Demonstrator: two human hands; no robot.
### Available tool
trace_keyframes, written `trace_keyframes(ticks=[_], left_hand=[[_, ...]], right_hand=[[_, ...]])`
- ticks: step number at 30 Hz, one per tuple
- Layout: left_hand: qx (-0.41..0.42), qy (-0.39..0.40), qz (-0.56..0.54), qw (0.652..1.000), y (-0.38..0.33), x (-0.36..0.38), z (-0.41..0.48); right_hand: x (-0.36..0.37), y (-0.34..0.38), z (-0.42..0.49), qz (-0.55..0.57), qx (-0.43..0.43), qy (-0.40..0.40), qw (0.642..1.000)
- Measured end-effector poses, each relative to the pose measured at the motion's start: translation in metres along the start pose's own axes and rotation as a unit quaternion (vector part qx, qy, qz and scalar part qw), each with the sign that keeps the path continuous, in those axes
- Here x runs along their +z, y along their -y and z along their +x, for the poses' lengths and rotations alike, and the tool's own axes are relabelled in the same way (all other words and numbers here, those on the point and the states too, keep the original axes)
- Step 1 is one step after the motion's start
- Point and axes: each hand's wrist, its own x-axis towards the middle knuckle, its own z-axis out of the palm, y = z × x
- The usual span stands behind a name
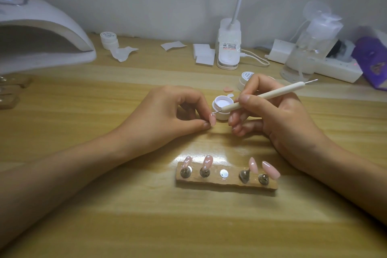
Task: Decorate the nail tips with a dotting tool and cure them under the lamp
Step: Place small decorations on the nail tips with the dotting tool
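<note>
1. Right now the work looks about midway. The left hand (173, 115) pinches one pink nail tip (212, 120) between thumb and forefinger, just in front of the open gel pot (223, 107) near the middle of the worktop (125, 216).
2. The right hand (278, 115) grips the dotting tool (261, 95) like a pen, with its fingers curled round the white shaft. The tool's metal end touches the upper end of the held nail tip, so a dot seems to be going on at this moment.
3. On the wooden holder (226, 183) nearer the person, four tips stand on metal pegs. The middle spot (224, 173) shows only a bare round disc, and the held tip probably belongs there.
4. The left pair of tips (207, 162) carries small white dots, so I judge those two decorated. The right pair of tips (271, 169) looks plain pink, though glare makes that uncertain.
5. What is left, as I judge it, is to finish the held tip, set it back on the holder and dot the right pair.
6. The curing lamp (41, 33) sits at the far left of the worktop, well apart from the holder. Nothing shows inside its opening, so curing for this set appears not yet done.
</note>
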Motion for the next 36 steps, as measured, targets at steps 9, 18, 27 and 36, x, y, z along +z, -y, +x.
trace_keyframes(ticks=[9, 18, 27, 36], left_hand=[[0.002, 0.001, 0.003, 1.000, 0.0002, 0.0005, 0.0002], [0.002, 0.004, 0.004, 1.000, 0.0002, 0.0002, 0.0005], [0.001, 0.004, 0.004, 1.000, 0.0004, 0.0000, 0.0003], [0.001, 0.004, -0.002, 1.000, 0.0008, -0.0001, 0.0001]], right_hand=[[-0.0003, 0.0002, -0.0003, -0.001, 0.002, 0.000, 1.000], [-0.0003, 0.0001, -0.0001, -0.002, 0.004, 0.001, 1.000], [-0.0001, 0.0002, -0.0006, -0.002, 0.001, 0.001, 1.000], [0.0004, 0.0025, -0.0015, 0.013, -0.012, -0.005, 1.000]])
